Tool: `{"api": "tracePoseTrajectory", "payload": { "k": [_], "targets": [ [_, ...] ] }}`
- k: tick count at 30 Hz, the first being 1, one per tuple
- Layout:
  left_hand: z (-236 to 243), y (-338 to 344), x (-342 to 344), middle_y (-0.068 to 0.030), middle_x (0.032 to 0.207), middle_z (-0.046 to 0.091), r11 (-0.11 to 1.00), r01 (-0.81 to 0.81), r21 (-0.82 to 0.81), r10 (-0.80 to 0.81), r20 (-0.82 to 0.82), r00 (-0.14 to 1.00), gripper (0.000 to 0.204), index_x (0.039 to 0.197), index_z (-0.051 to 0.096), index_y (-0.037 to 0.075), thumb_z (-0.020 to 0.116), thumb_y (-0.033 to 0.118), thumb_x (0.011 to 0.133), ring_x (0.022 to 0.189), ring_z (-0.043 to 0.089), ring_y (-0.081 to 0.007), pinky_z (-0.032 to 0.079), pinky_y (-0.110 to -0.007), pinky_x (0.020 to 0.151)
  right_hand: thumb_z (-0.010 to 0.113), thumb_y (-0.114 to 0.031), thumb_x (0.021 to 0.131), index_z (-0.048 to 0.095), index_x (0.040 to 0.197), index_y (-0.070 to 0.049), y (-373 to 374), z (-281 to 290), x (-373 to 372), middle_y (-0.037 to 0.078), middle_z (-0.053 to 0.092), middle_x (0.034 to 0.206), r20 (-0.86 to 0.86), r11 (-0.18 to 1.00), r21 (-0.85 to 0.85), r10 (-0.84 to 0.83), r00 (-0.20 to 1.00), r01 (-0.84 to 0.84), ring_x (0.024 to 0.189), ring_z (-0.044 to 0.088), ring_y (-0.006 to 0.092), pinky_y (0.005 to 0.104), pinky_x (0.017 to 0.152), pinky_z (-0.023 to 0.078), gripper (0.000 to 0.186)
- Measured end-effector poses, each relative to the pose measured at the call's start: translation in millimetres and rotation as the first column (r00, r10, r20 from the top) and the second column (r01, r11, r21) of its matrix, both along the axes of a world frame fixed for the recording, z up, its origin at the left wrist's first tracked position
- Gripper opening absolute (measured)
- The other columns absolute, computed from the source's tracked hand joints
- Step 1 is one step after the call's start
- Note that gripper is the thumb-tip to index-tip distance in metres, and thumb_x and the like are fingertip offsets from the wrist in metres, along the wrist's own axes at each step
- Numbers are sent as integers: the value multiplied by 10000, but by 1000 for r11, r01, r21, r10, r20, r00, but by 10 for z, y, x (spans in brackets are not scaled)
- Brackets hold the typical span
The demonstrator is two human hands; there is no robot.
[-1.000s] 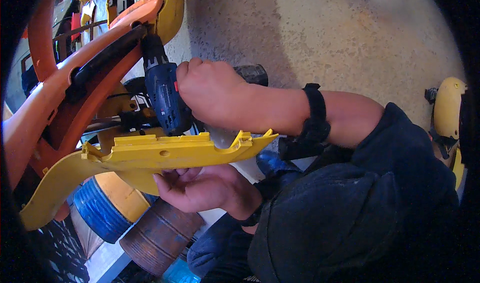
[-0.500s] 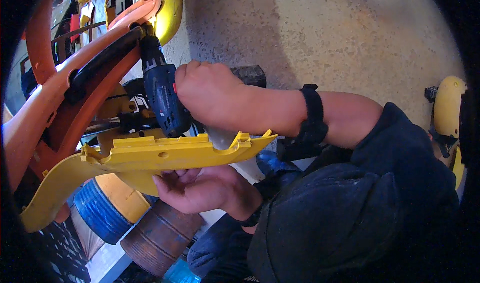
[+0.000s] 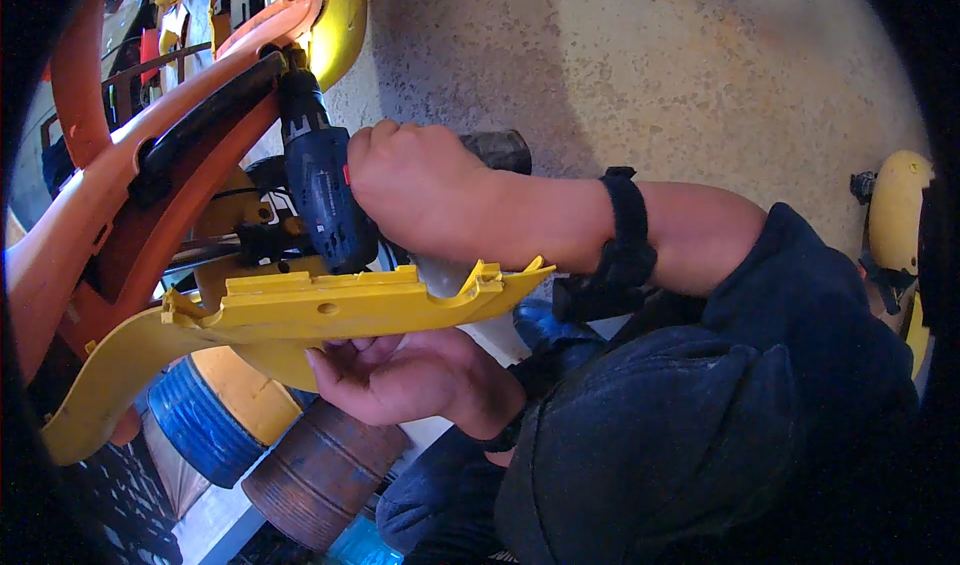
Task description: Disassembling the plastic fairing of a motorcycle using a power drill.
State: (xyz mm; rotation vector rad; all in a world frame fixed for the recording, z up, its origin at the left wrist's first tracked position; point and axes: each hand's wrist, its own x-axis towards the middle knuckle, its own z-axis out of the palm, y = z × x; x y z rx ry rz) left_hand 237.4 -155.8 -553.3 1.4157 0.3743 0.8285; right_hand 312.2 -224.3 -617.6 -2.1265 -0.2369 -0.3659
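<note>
My right hand (image 3: pixel 415 180) is closed around the handle of a dark blue cordless drill (image 3: pixel 330 200). The drill's chuck end points up into the gap beside the end of a black strip (image 3: pixel 205 130) on an orange plastic body (image 3: pixel 95 210), where a light shines on a yellow part (image 3: pixel 340 25). Below the drill, a long curved yellow plastic panel (image 3: pixel 330 310) lies across my view, clips along its upper edge. Against its underside, my left hand (image 3: pixel 405 375) grips the panel with curled fingers, partly hidden behind it. The bit's tip cannot be seen.
A blue drum (image 3: pixel 205 425) with a yellow side and a rusty brown drum (image 3: pixel 320 475) stand below the panel. Speckled concrete floor (image 3: pixel 700 75) stretches across the upper right. Another yellow part (image 3: pixel 897 215) lies at the far right. Dark mechanical parts sit behind the drill.
The drill and my right hand have shifted very slightly. My left hand and the yellow panel stay in place.
</note>
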Motion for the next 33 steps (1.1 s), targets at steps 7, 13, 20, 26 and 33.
{"api": "tracePoseTrajectory", "payload": {
  "k": [7, 13, 20, 26, 33],
  "targets": [
    [-6, 22, 8, -98, 945, 632, 998, 65, -21, -64, 24, 998, 416, 1094, 565, -19, 451, 316, 874, 849, 628, -161, 489, -284, 769, 605, -89, 667, 551, 865, 73, 14, -29, -7, 194, 596, 768, -1, 999, -50, -11, 1000, 11, 676, 638, 304, 364, 583, 535, 262],
    [9, -32, 27, -97, 953, 634, 1000, -8, -19, 8, 5, 1000, 412, 1089, 568, -23, 453, 309, 874, 851, 626, -157, 486, -279, 773, 606, -84, 663, 549, 871, 77, 61, -36, -8, 207, 592, 788, -19, 999, -32, -18, 1000, 17, 692, 636, 315, 376, 589, 536, 269],
    [5, -55, 37, -102, 971, 632, 1000, -9, -8, 9, 14, 1000, 415, 1104, 562, -20, 455, 307, 873, 858, 626, -165, 486, -284, 778, 624, -74, 649, 553, 888, 78, -9, 32, -11, 211, 595, 811, -77, 996, 59, 69, 995, -65, 742, 632, 319, 389, 623, 537, 292],
    [14, -12, 13, -121, 1003, 627, 998, 57, -9, -57, -11, 998, 427, 1124, 554, -19, 446, 311, 875, 886, 629, -190, 493, -316, 805, 620, -79, 664, 559, 905, 69, -95, 1, -9, 190, 602, 824, -80, 997, 18, 81, 993, -80, 734, 632, 313, 378, 632, 537, 290],
    [10, -104, 34, -131, 1015, 627, 999, -11, 51, 12, -14, 1000, 440, 1128, 553, -29, 439, 313, 875, 907, 631, -208, 495, -339, 824, 607, -85, 692, 561, 911, 63, -102, -121, 16, 183, 607, 822, 6, 994, -106, -37, 999, 38, 745, 642, 310, 371, 631, 534, 268]
  ]
}}
